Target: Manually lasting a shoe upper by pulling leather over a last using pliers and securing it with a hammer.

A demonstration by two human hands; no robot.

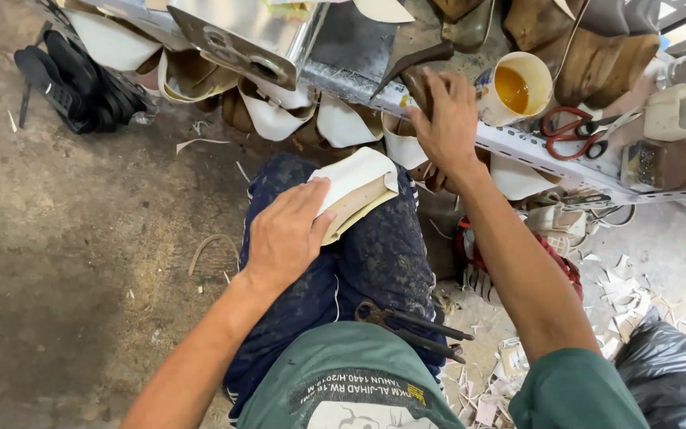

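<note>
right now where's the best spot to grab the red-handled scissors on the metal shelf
Take the red-handled scissors by the two red loops, coming from above on the near, open edge of the grey metal shelf. They lie flat with the loops toward the amber-filled cup and the blades pointing right, so the loops are probably the easiest part to hook. The right hand is nearest, just left of the cup.

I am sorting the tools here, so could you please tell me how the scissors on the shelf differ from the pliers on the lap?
The scissors have red handles; the pliers are dark metal all over. The scissors lie on the metal shelf beside the cup of amber liquid; the pliers rest on the person's thigh above the green shirt. Both lie loose, in neither hand.
</note>
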